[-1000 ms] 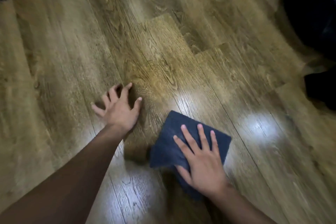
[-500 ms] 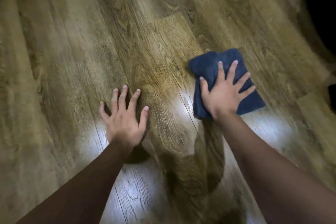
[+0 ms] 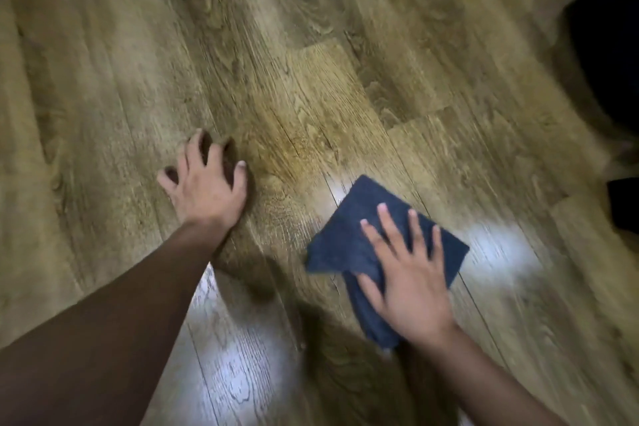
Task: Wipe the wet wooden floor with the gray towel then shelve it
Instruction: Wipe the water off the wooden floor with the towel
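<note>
The right hand (image 3: 408, 273) lay flat with fingers spread, pressing the towel (image 3: 349, 245) onto the floor (image 3: 311, 86) at the near right. The folded towel lay beside a bright glare patch (image 3: 498, 249). The left hand (image 3: 207, 187) was released, fingertips braced on the boards at the left, holding nothing, well apart from the towel.

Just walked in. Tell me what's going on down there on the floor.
A person is wiping the wooden floor with a folded dark gray towel. The right hand presses flat on the towel with fingers spread. The left hand is planted on the bare boards beside it, fingers bent, bracing. Bright glare shows on the planks near the towel. No shelf is in view, so the towel is not yet put away.
</note>
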`<move>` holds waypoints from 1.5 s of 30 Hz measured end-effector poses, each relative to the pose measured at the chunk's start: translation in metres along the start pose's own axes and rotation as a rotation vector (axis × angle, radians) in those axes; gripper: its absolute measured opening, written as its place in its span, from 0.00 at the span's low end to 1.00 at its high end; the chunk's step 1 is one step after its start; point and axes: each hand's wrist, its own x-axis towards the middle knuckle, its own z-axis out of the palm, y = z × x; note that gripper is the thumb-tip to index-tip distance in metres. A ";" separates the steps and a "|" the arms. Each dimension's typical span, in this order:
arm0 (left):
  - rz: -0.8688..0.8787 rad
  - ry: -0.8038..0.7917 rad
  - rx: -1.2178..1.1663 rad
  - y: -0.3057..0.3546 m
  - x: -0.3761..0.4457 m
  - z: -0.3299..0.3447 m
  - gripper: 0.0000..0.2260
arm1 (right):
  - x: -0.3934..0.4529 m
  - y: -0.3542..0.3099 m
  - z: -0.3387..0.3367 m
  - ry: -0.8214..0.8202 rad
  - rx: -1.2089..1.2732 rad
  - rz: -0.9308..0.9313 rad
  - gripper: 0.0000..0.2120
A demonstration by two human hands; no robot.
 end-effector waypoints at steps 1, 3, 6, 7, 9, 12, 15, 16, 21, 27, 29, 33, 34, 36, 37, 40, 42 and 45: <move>-0.009 -0.008 0.013 0.000 0.001 0.002 0.22 | 0.007 0.015 -0.004 -0.007 0.006 0.059 0.33; -0.008 -0.006 0.057 -0.001 -0.001 0.006 0.25 | 0.032 0.039 -0.015 0.001 0.070 0.208 0.33; 0.001 0.012 0.064 0.000 0.000 0.008 0.25 | 0.088 0.057 -0.031 0.044 0.184 0.410 0.34; 0.003 0.016 0.064 -0.001 0.001 0.009 0.25 | 0.110 0.056 -0.036 0.052 0.208 0.461 0.35; 0.002 0.022 0.073 -0.001 0.001 0.010 0.26 | 0.154 0.043 -0.045 0.063 0.251 0.539 0.35; 0.005 0.023 0.081 -0.001 0.003 0.010 0.26 | 0.203 0.005 -0.055 0.067 0.241 0.542 0.36; 0.004 0.037 0.082 -0.001 0.002 0.010 0.25 | 0.215 -0.042 -0.058 0.068 0.160 0.380 0.34; -0.001 0.051 0.072 -0.001 0.001 0.010 0.25 | 0.207 -0.057 -0.056 0.071 0.133 0.308 0.34; -0.015 0.158 0.053 -0.004 0.027 0.006 0.20 | 0.112 -0.084 -0.028 0.032 0.071 0.038 0.34; 0.062 0.084 0.018 -0.009 0.043 0.010 0.29 | 0.114 -0.018 -0.032 0.005 0.044 0.053 0.33; 0.047 0.059 0.039 -0.010 0.044 0.009 0.31 | 0.150 0.001 -0.044 0.020 0.119 0.207 0.32; 0.041 0.011 0.058 -0.009 0.044 0.009 0.32 | 0.249 0.015 -0.070 0.071 0.246 0.440 0.34; 0.042 0.005 0.058 -0.009 0.044 0.008 0.32 | 0.274 0.009 -0.074 0.076 0.260 0.470 0.34; 0.040 0.002 0.056 -0.009 0.044 0.008 0.32 | 0.314 -0.012 -0.082 0.074 0.261 0.484 0.34; 0.039 0.005 0.055 -0.008 0.044 0.008 0.32 | 0.326 -0.026 -0.085 0.075 0.244 0.459 0.34; 0.039 0.032 0.035 -0.008 0.044 0.009 0.33 | 0.331 -0.073 -0.088 0.090 0.168 0.276 0.33; 0.032 0.056 0.038 -0.010 0.045 0.010 0.33 | 0.304 -0.098 -0.079 0.099 0.096 0.101 0.33; 0.044 0.069 0.045 -0.011 0.045 0.012 0.33 | 0.240 -0.105 -0.061 0.079 0.067 -0.083 0.33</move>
